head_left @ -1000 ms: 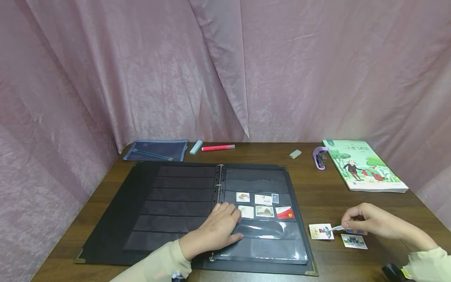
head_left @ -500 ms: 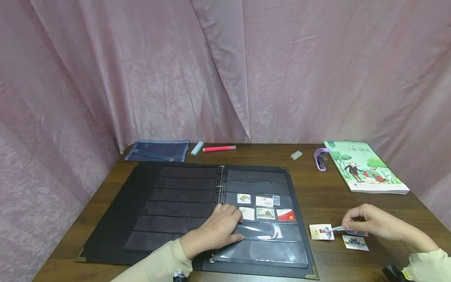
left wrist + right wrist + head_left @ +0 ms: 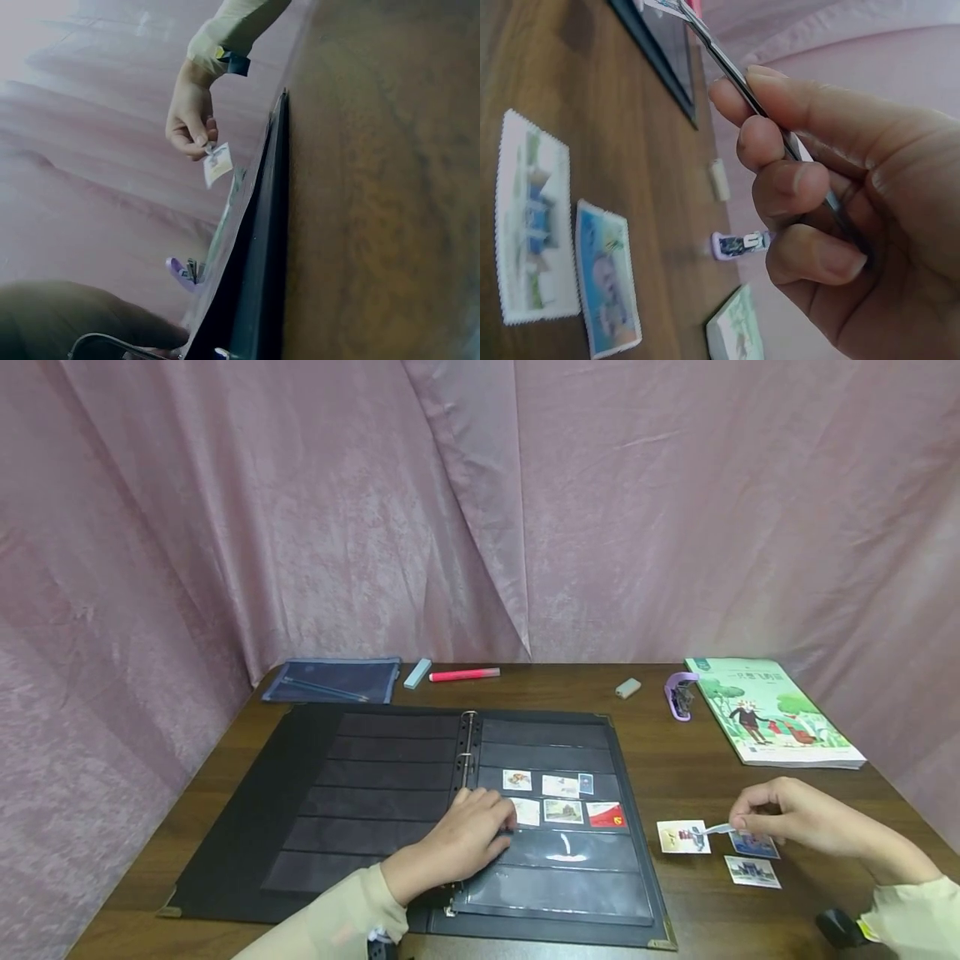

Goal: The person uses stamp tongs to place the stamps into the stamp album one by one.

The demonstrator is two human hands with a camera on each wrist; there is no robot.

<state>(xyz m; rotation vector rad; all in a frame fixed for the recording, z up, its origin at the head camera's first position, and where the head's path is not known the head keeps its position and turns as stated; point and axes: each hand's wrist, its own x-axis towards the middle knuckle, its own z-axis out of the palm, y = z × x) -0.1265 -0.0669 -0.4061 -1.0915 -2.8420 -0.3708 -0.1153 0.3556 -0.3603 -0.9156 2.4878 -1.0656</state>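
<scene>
At four o'clock, gripping tweezers [image 3: 731,73] in the right hand [image 3: 813,818], with a white-bordered stamp [image 3: 218,168] at their tips; visibly raised off the worktop [image 3: 712,914] only from the left wrist. Lifted since earlier, baring more blue stamp [image 3: 756,846]. At six, resting the relaxed left hand [image 3: 463,837] on the stamp album [image 3: 555,893].

The brown wooden table [image 3: 712,931] carries an open black ring album [image 3: 255,827]. Toward its far edge lie a blue pouch [image 3: 333,682], pale-blue stick [image 3: 417,674], pink marker [image 3: 465,674], whitish block [image 3: 627,688], purple tool [image 3: 678,697] and green book [image 3: 772,714]. Right of the album, two stamps [image 3: 753,872] rest close together.
</scene>
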